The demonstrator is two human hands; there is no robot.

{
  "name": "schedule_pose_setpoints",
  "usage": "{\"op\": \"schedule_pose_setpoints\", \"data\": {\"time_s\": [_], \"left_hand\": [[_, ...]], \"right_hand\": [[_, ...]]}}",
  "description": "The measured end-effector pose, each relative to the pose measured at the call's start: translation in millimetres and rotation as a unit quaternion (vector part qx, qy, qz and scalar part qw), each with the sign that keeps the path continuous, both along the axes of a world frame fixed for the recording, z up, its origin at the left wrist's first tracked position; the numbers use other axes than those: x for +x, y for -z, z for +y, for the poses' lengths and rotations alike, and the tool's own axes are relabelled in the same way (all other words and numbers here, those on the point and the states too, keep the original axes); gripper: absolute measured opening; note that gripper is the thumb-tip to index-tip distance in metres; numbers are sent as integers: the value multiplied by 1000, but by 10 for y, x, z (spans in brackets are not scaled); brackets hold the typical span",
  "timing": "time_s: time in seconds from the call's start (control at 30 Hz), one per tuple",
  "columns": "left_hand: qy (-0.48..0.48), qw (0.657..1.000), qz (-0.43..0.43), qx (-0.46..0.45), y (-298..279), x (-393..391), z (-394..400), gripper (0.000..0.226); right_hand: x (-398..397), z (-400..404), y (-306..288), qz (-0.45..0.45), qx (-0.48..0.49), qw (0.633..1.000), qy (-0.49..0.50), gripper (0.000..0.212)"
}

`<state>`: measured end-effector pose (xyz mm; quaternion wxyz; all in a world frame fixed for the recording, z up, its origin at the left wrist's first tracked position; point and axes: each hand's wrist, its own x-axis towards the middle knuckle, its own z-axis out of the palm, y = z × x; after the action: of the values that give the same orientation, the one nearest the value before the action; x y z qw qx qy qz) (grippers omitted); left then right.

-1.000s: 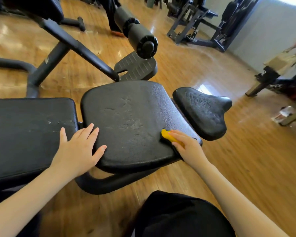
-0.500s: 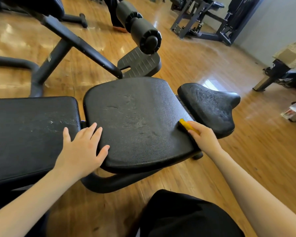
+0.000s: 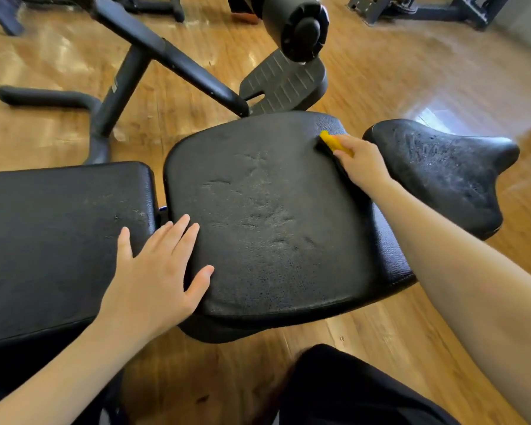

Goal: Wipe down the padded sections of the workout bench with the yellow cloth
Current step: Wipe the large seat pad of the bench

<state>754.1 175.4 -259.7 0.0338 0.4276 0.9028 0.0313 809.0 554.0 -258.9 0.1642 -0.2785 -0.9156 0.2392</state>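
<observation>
The bench has three black padded sections: a rectangular pad (image 3: 52, 240) on the left, a broad worn middle pad (image 3: 267, 216), and a smaller saddle-shaped pad (image 3: 448, 170) on the right. My right hand (image 3: 362, 164) presses the folded yellow cloth (image 3: 331, 142) onto the far right corner of the middle pad. Most of the cloth is hidden under my fingers. My left hand (image 3: 157, 277) lies flat with fingers spread, across the gap between the left and middle pads.
A black foam roller (image 3: 298, 23) and a ribbed footplate (image 3: 282, 81) stand just beyond the middle pad. The bench's metal frame (image 3: 129, 75) runs over the wooden floor (image 3: 411, 72) at the back left. More gym machines stand far back. My dark-clothed knee (image 3: 350, 391) is below.
My right hand has slid the yellow cloth along the right side of the middle pad, from its near edge to its far corner. My left hand has stayed in place.
</observation>
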Motion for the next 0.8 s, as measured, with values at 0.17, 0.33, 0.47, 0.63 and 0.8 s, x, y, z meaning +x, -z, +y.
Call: {"op": "schedule_pose_setpoints", "data": {"time_s": [0.17, 0.33, 0.47, 0.63, 0.8], "left_hand": [[-1, 1000, 3, 3, 4, 4, 1, 68], [3, 1000, 16, 15, 30, 2, -5, 68], [7, 1000, 18, 16, 40, -8, 1, 68], [8, 1000, 22, 18, 53, -12, -7, 68], [11, 1000, 20, 15, 43, -26, -5, 69]], "right_hand": [[-404, 220, -29, 17, 8, 1000, -21, 37], [-612, 372, -22, 9, 1, 1000, 22, 35], [-587, 342, -40, -1, -5, 999, 43, 38], [-237, 186, -67, -16, -19, 997, 78, 39], [438, -107, -107, -50, 2, 996, 69, 36]]}}
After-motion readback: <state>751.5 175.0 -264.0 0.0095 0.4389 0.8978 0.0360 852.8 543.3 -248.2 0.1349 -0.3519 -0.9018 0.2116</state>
